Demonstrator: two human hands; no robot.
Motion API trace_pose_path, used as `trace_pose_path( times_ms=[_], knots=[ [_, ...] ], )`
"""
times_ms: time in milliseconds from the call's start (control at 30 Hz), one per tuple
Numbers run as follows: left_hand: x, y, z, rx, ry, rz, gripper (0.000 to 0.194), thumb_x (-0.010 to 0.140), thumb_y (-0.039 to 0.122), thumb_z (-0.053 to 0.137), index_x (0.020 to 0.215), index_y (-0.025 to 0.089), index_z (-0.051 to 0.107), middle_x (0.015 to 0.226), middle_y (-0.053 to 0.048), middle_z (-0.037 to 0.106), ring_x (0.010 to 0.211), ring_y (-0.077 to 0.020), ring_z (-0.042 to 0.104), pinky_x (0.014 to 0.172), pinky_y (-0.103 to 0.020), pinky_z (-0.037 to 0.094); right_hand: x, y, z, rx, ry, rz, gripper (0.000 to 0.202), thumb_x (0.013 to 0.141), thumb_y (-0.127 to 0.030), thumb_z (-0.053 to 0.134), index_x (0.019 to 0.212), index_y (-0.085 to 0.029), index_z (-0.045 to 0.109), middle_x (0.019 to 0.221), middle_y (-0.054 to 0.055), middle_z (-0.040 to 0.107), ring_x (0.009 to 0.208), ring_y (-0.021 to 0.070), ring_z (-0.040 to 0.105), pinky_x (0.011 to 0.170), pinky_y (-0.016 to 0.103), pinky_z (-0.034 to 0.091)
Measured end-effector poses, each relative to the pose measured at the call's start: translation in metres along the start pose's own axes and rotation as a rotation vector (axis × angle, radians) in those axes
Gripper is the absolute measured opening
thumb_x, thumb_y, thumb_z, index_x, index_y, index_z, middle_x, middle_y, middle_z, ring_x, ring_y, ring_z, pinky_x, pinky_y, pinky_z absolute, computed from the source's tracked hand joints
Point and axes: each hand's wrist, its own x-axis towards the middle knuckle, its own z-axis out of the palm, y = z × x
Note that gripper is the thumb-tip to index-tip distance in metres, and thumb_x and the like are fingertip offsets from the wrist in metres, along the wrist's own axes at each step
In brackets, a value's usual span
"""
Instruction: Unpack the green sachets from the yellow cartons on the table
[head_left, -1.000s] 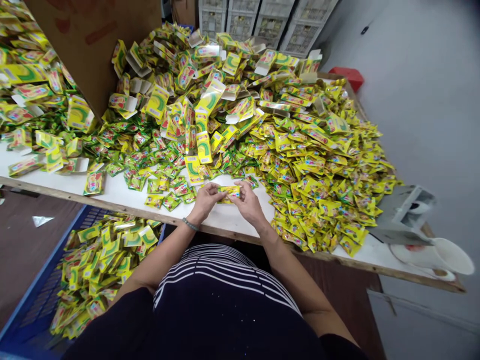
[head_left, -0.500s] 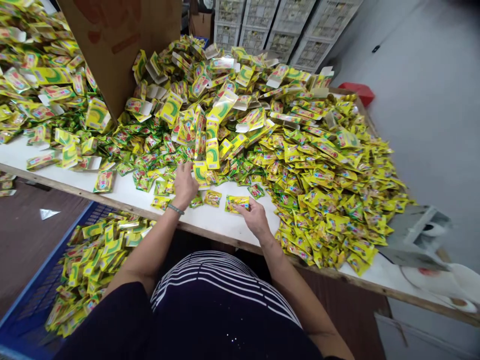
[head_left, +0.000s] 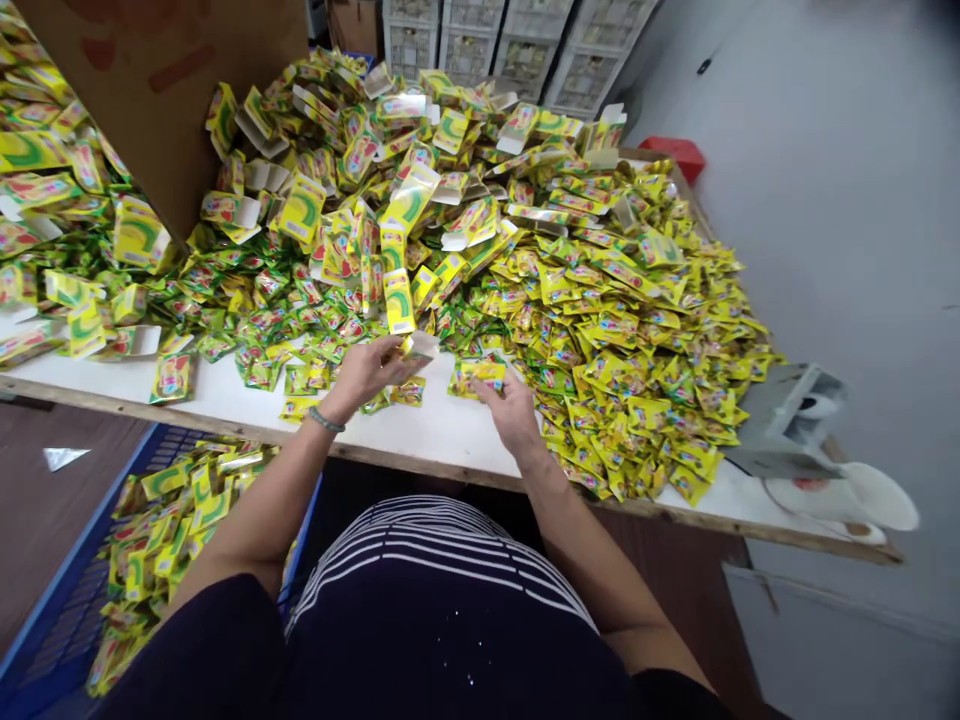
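Note:
My left hand point(head_left: 365, 374) is closed on a small yellow carton point(head_left: 417, 352), whose pale open flap end points right. My right hand point(head_left: 512, 408) pinches a yellow sachet point(head_left: 486, 376) between thumb and fingers, with a green-edged sachet point(head_left: 459, 380) against it. Both hands are just above the white tabletop point(head_left: 442, 435). Below the left hand lie a few loose sachets point(head_left: 407, 392). Behind the hands is a heap of yellow cartons point(head_left: 302, 208) mixed with green sachets point(head_left: 259, 370).
A big pile of yellow sachets point(head_left: 637, 370) covers the right side, near a grey dispenser point(head_left: 787, 425). A cardboard sheet point(head_left: 150, 110) stands at left. Below the table edge, a blue crate point(head_left: 45, 620) holds filled-looking cartons. White crates point(head_left: 517, 50) are stacked behind.
The left hand has picked up a carton from the heap's front and turned it toward the right hand. My right hand still holds its sachet. The view has shifted to the right.

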Motion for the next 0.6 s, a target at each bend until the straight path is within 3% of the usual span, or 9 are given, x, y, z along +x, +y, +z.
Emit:
trace_pose_path(
  times_ms=[67,133,333,533,600],
  knots=[
    [-0.013,0.013,0.012,-0.123,-0.060,-0.043,0.031,0.081,0.042,0.070,0.098,0.017,0.070,0.066,0.001,0.063,0.059,-0.0130,0.052,0.056,-0.024,0.035,0.011,-0.016,-0.006,-0.030,0.060,-0.097,0.033,0.084,-0.050,0.067,0.098,-0.020,0.065,0.094,0.005,0.072,0.085,0.0203,0.065,0.079,0.033,0.053],
    [-0.024,0.024,0.025,-0.281,-0.134,-0.092,0.032,0.080,0.045,0.071,0.094,0.016,0.069,0.062,0.002,0.058,0.056,-0.0119,0.048,0.053,-0.023,0.032,0.022,-0.031,-0.010,-0.149,0.032,-0.162,0.030,0.086,-0.048,0.065,0.096,-0.020,0.066,0.091,0.005,0.071,0.084,0.0203,0.064,0.078,0.032,0.051],
    [-0.045,0.034,0.046,-0.744,-0.243,-0.278,0.040,0.069,0.047,0.079,0.083,0.015,0.059,0.062,0.004,0.052,0.057,-0.0095,0.047,0.053,-0.021,0.033,0.043,-0.036,-0.018,-0.586,-0.420,-0.163,0.021,0.085,-0.038,0.067,0.079,-0.018,0.066,0.077,0.004,0.066,0.073,0.0184,0.056,0.069,0.028,0.040],
    [-0.052,0.038,0.049,-0.939,-0.274,-0.365,0.043,0.062,0.043,0.086,0.081,0.014,0.060,0.073,0.002,0.060,0.065,-0.0095,0.055,0.061,-0.022,0.042,0.046,-0.036,-0.008,-0.808,-0.646,-0.305,0.009,0.079,-0.024,0.072,0.074,-0.018,0.069,0.087,0.006,0.065,0.080,0.0195,0.056,0.068,0.028,0.035],
    [-0.054,0.036,0.051,-0.993,-0.282,-0.388,0.043,0.061,0.042,0.087,0.083,0.014,0.062,0.077,0.002,0.062,0.069,-0.0102,0.058,0.067,-0.024,0.046,0.044,-0.036,-0.002,-0.801,-0.654,-0.332,0.006,0.077,-0.021,0.074,0.073,-0.018,0.070,0.083,0.006,0.065,0.080,0.0198,0.057,0.068,0.028,0.035]
  ],
)
